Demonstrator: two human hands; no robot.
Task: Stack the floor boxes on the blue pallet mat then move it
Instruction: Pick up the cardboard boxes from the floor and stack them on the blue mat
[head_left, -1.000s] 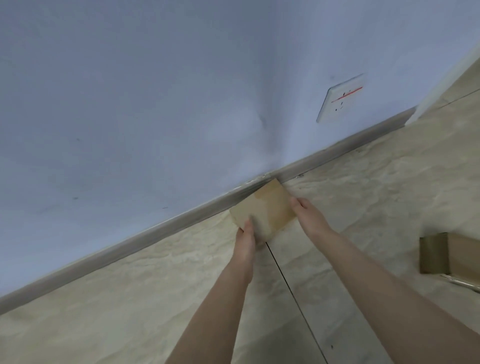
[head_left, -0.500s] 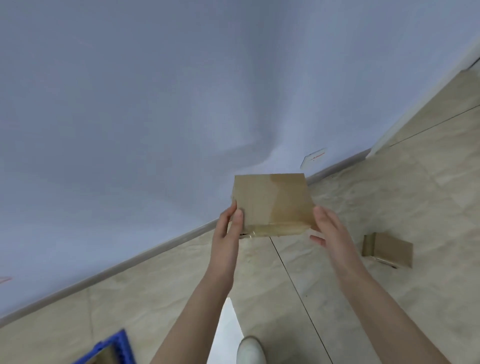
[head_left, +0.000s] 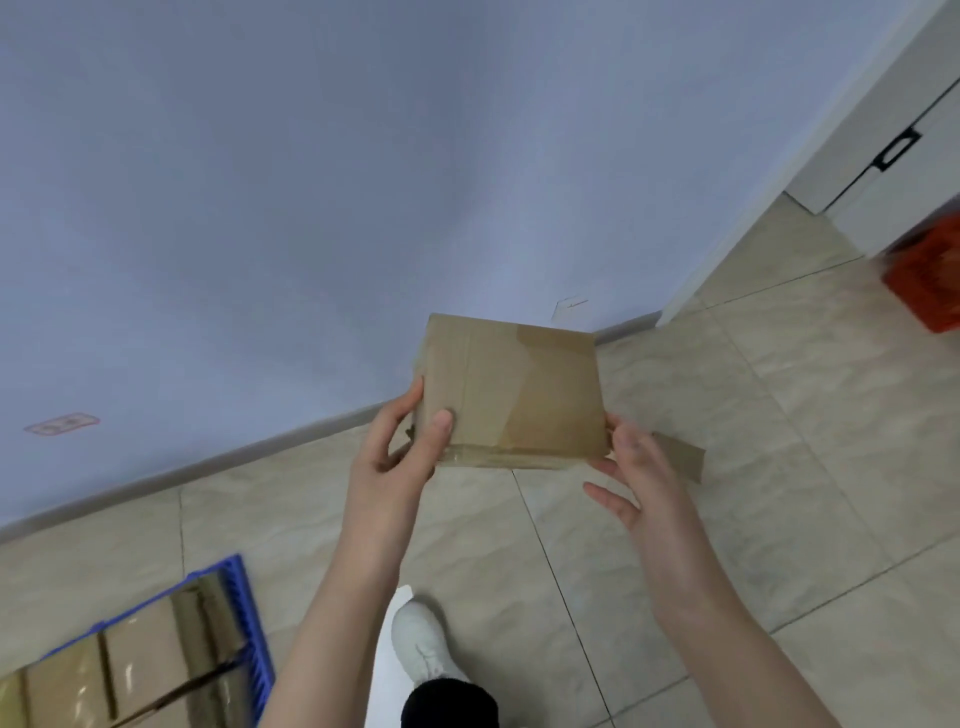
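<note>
Above the tiled floor (head_left: 649, 545), a pale blue wall (head_left: 311, 182) is filling most of the head view, with a grey skirting board (head_left: 260, 454) running along its foot. Off to the right of the held box, white cabinet doors (head_left: 893, 130) are standing beside an orange crate (head_left: 927, 275), which is blurred at the edge of the view.

Down to the left of the held box, a blue pallet mat (head_left: 248, 618) is lying on the floor, and taped boxes (head_left: 124, 670) are already sitting on it, covering all but its rim.

Raised in the air, well clear of the floor, a cardboard box (head_left: 511, 389) is being held between both hands, its broad taped face turned towards the camera. The left hand (head_left: 400, 457) is pinching the box's left lower corner, thumb pressed on the front face and fingers curling behind. The right hand (head_left: 644, 483) is touching the box's right lower corner with fingers spread wide; whether it is truly gripping cannot be told.

Just right of the held box, partly hidden behind the right hand, another flat cardboard box (head_left: 683, 460) is lying on the floor. Below the held box, a white shoe (head_left: 423, 644) is standing on the tiles. Beyond the box's top right corner, a small wall socket (head_left: 569, 310) is showing low on the wall.
</note>
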